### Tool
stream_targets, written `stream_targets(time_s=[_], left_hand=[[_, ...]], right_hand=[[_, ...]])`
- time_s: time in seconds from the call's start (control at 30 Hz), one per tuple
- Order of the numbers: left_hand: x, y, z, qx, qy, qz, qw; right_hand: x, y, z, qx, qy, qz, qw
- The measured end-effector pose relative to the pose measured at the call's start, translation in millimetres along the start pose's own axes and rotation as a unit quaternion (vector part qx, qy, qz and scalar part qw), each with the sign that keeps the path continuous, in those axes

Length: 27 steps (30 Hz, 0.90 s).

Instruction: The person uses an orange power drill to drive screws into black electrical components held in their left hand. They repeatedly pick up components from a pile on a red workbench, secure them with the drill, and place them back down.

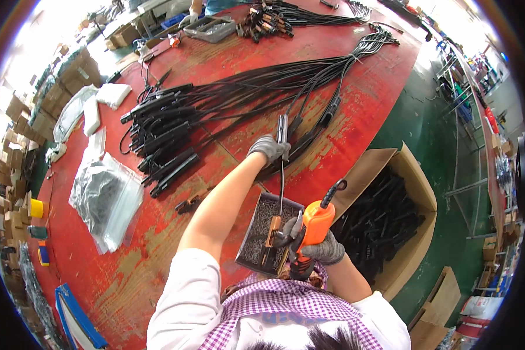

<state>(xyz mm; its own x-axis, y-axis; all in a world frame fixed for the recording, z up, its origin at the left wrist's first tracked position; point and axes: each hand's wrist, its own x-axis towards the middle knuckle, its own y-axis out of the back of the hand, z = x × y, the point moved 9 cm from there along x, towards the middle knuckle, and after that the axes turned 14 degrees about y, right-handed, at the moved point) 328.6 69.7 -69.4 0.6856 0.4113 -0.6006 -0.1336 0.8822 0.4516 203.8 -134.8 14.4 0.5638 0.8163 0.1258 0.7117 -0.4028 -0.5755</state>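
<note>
Over a red table (157,233), the gloved left hand (266,149) clasps a black cable fitting (282,129) and the gloved right hand (326,249) grips an orange power tool (318,224). Beside the tool, a copper-and-black end piece (273,231) sits above 1 tray (243,248) of small metal parts; 1 carton (417,256) of black pieces stands to the right.

Orange power tool (319,221) partly hidden by right hand (325,251); co-worker (217,6) cut off at top edge.
</note>
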Motion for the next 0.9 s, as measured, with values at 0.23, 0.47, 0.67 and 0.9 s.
stream_targets(time_s=[0.23, 0.47, 0.67, 0.9], left_hand=[[-90.6, -58.5, -73.1, -0.428, 0.051, -0.419, 0.799], [-185.3, -65.9, -83.0, -0.594, 0.146, -0.405, 0.679], [-220.6, -52.5, -75.7, -0.681, 0.04, -0.496, 0.537], [-195.5, -35.7, -154.1, -0.791, 0.088, -0.245, 0.554]], right_hand=[[7.3, -12.6, 11.6, 0.112, -0.061, -0.026, 0.991], [29.3, 2.9, 48.0, 0.071, -0.097, 0.03, 0.992], [8.4, 31.8, 41.6, 0.038, -0.129, 0.179, 0.975], [6.5, 38.6, -55.5, 0.002, 0.25, 0.124, 0.96]])
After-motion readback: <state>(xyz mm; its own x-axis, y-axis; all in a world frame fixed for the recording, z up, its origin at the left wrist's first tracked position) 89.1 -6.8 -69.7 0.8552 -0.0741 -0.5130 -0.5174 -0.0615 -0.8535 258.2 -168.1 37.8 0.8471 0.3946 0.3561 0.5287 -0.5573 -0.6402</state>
